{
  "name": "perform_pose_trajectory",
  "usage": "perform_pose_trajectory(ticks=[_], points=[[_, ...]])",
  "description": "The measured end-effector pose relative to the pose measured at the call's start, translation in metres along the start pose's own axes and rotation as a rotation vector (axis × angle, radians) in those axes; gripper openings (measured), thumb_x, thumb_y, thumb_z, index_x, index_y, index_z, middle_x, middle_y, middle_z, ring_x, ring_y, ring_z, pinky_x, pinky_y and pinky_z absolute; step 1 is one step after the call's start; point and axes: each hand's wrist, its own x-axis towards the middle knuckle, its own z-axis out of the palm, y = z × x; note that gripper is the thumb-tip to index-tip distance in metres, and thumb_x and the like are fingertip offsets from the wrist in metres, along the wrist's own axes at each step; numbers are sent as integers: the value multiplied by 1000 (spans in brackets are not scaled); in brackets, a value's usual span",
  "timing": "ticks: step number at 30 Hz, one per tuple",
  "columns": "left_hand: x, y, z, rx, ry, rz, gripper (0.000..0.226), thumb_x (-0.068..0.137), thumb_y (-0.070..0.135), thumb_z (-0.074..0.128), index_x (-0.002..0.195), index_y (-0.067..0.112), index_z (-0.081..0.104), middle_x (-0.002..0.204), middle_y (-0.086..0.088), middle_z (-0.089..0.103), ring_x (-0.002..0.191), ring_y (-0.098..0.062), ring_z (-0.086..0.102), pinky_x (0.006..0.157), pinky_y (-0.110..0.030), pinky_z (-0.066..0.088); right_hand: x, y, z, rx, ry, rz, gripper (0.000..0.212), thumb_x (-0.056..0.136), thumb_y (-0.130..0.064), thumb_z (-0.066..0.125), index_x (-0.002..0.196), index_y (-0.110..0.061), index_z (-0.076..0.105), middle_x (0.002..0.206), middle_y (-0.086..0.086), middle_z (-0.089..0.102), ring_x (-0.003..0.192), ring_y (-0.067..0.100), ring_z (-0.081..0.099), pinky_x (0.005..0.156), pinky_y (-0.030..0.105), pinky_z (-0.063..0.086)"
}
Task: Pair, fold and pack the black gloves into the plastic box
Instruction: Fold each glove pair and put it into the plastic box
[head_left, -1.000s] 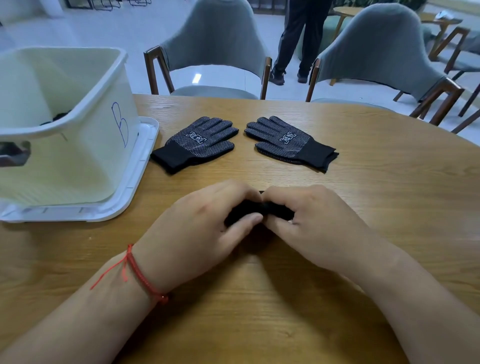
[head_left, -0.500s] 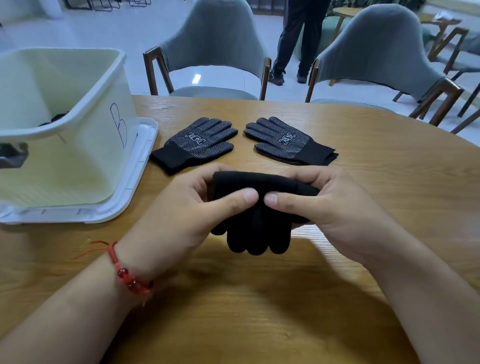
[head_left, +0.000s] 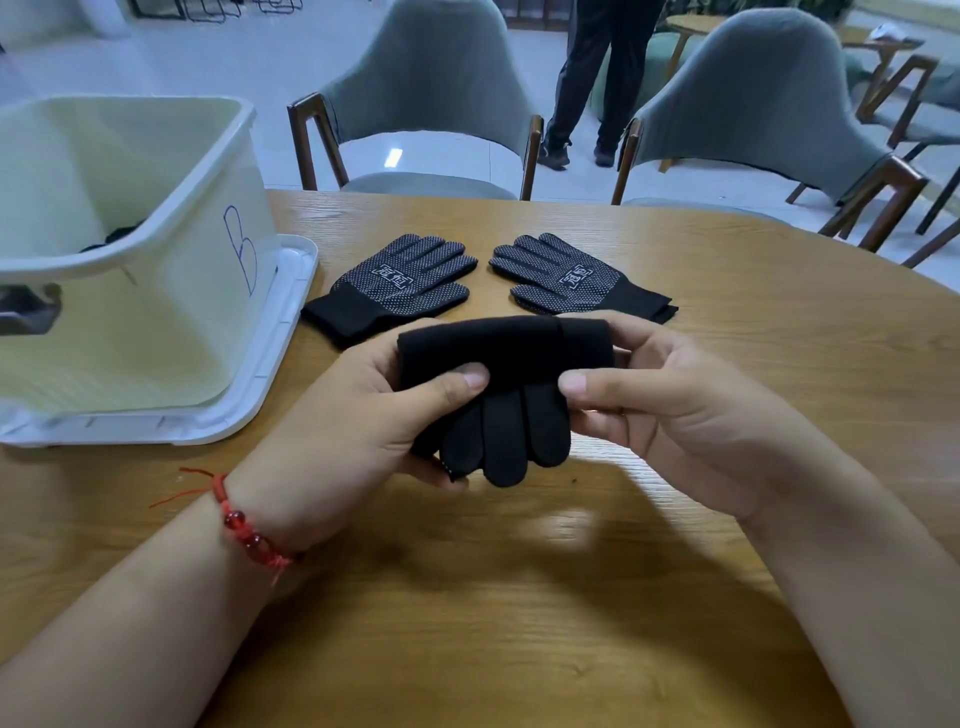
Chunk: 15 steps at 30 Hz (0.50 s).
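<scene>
Now folding the paired gloves (head_left: 501, 353), held up off the worktop (head_left: 519, 613).
Left grip (head_left: 337, 431) and right grip (head_left: 691, 415) each pinch the fold between thumb and fingers. Best to square the cuffs and tuck the dangling fingertips in before moving to the plastic box (head_left: 156, 332), which sits well left.

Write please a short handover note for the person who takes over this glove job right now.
Left hand pinches one end of the folded glove pair, right hand the other end, above the table.
The dotted glove by the box and the second dotted glove lie flat, apart, beyond it.
Plastic box stands at left, something dark inside.
Done: this pair folded. Left: pack it, then pair, fold, pack the other two.
</scene>
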Motion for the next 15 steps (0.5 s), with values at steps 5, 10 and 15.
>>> perform_pose_trajectory(ticks=[5,10,15], points=[[2,-2,-3,-10,-24,48,25,96,16,68,121,18,71,89,-6,71,68,-24,66,59,-37,58,1,2,0,-1,22,15,40,83,-3,74,121,-14,77,113,10,76,101,25,72,94,48,54],[3,-2,-5,-122,-53,89,31,92,11,63,120,19,74,104,-13,71,78,-26,66,68,-40,59,5,5,-1,164,61,22,31,82,-2,65,97,-20,85,104,7,79,93,23,76,92,36,62],[2,1,-8,-184,-97,91,37,99,-5,50,104,18,79,133,-5,72,103,-29,73,69,-37,60,6,5,1,190,56,77,31,90,-4,59,93,-20,86,109,15,80,88,34,78,81,37,67]])
